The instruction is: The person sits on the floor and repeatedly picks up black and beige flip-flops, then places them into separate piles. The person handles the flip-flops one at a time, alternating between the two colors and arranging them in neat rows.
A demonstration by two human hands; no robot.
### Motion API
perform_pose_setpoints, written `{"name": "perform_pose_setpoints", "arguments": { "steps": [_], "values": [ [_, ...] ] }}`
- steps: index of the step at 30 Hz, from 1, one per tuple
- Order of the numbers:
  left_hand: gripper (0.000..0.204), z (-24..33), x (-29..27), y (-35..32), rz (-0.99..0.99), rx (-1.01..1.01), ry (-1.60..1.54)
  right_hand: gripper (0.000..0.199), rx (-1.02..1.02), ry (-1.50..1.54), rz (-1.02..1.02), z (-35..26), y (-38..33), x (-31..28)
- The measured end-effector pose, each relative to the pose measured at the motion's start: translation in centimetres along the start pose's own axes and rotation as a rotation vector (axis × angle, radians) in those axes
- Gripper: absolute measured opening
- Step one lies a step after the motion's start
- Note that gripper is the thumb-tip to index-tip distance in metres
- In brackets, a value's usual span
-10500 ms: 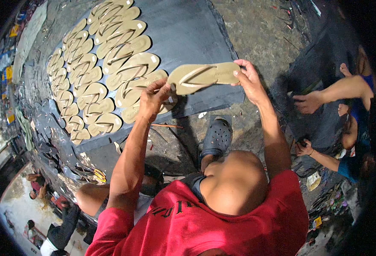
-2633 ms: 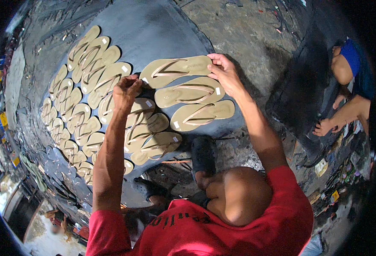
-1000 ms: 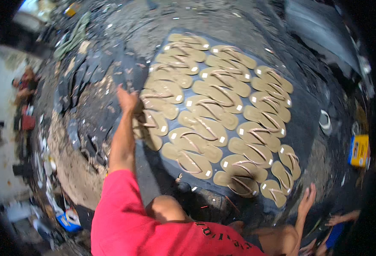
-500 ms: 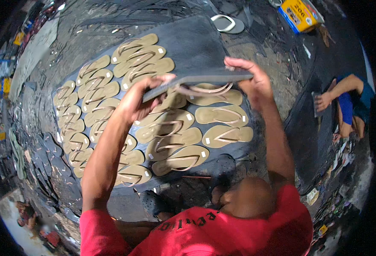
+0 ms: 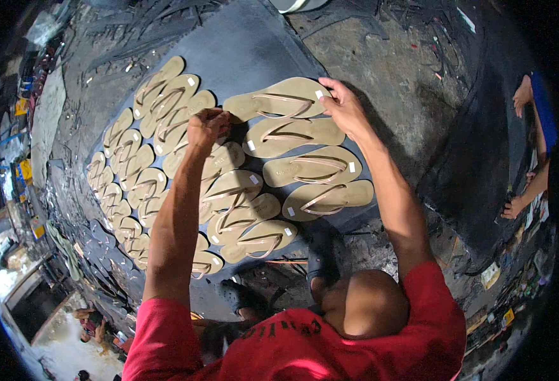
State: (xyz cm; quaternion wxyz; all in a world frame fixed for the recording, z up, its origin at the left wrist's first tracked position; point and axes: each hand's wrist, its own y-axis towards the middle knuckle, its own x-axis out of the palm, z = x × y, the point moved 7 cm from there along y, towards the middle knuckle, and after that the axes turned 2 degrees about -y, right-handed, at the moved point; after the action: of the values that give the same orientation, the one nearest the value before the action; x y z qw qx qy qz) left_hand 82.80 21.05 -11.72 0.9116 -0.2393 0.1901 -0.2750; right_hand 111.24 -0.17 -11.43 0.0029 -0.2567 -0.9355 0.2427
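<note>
A tan flip-flop (image 5: 279,101) with a thin shiny strap and a small white sticker lies at the far end of the right-hand column. My right hand (image 5: 348,113) grips its stickered end between thumb and fingers. At its opposite end my left hand (image 5: 208,128) is closed, fingertips pinching the edge. Just nearer to me is another tan flip-flop (image 5: 295,137), turned the opposite way. Several more matching flip-flops (image 5: 314,166) lie in close columns to the left and toward me, some overlapping, on a dark rubber sheet (image 5: 241,44).
Dark rubber scraps (image 5: 159,25) litter the floor beyond the sheet. A white-rimmed container (image 5: 298,5) is cut off at the top edge. On the right, another person's hands (image 5: 522,95) are by a large black sheet (image 5: 476,146). My feet in dark clogs (image 5: 322,254) stand at the near edge.
The flip-flop, held up edge-on between both hands before, now lies flat at the column's far end. My view has shifted, and the other person's hands have moved.
</note>
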Motion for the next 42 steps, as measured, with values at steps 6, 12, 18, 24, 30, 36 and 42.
{"name": "perform_pose_setpoints", "arguments": {
  "steps": [6, 12, 18, 24, 30, 36, 42],
  "values": [
    [0.035, 1.8, 0.9, -0.4, -0.011, 0.042, -0.066, 0.035, -0.020, 0.048, 0.021, 1.4, 0.6, -0.1],
    [0.030, 1.5, 0.7, 0.4, 0.020, 0.092, 0.182, 0.034, -0.178, -0.133, 0.035, 0.3, 0.3, -0.4],
    [0.027, 0.9, 0.1, 2.2, 0.006, 0.164, 0.609, 0.040, -0.274, -0.657, 0.145, -0.1, 0.4, -1.2],
    [0.050, 4.2, 5.6, -1.8, -0.050, 0.665, 0.783, 0.050, -0.493, -0.948, 0.180, -3.6, -2.8, 1.4],
    [0.065, 5.3, 8.9, -3.4, -0.206, 0.492, 1.054, 0.038, -0.232, -1.284, -0.261, -3.9, -1.8, 1.7],
    [0.054, 6.4, 4.7, -8.0, -0.398, 0.565, 0.678, 0.045, -0.379, -1.018, -0.189, -2.6, -0.2, 2.2],
    [0.047, -1.7, -18.9, -20.1, -0.001, 0.620, 0.771, 0.064, -0.328, -0.839, -0.128, 0.9, -2.0, -0.1]
  ]
}}
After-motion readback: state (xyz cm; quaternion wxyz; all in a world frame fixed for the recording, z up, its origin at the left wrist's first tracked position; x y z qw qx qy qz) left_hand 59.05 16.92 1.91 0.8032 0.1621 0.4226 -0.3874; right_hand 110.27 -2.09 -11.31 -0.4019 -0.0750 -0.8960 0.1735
